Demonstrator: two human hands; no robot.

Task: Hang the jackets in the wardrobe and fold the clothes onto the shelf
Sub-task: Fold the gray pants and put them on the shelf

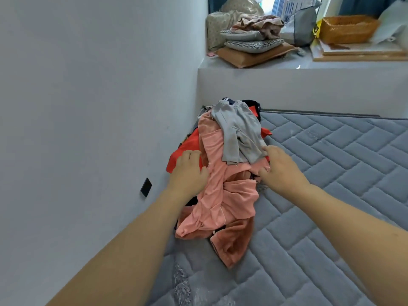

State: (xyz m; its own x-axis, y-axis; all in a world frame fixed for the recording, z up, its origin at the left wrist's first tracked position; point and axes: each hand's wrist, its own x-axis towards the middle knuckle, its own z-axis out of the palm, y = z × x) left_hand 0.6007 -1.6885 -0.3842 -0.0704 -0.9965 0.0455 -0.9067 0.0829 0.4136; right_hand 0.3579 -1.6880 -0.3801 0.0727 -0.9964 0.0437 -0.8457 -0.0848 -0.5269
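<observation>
Both hands are on the pile (223, 173) of clothes, which lies on the grey mattress (331, 173) against the wall (88, 85), a little toward 12 o'clock from the picture's middle. The left hand (189, 171) rests at 9 o'clock of the pile, on the red garment (176, 155) and the edge of the pink garment (223, 195); its fingers look loosely bent and I see no fold of cloth pinched, so I judge it open. The right hand (280, 168) is at 3 o'clock of the pile, fingers curled into the cloth under the grey garment (240, 133), gripping it, I think. Placed on the two sides like this, the hands seem ready to gather or sort the pile. No wardrobe or shelf is visible. At 1 o'clock, on the ledge (287, 65), lie cushions (254, 45) and a basket (346, 29).
</observation>
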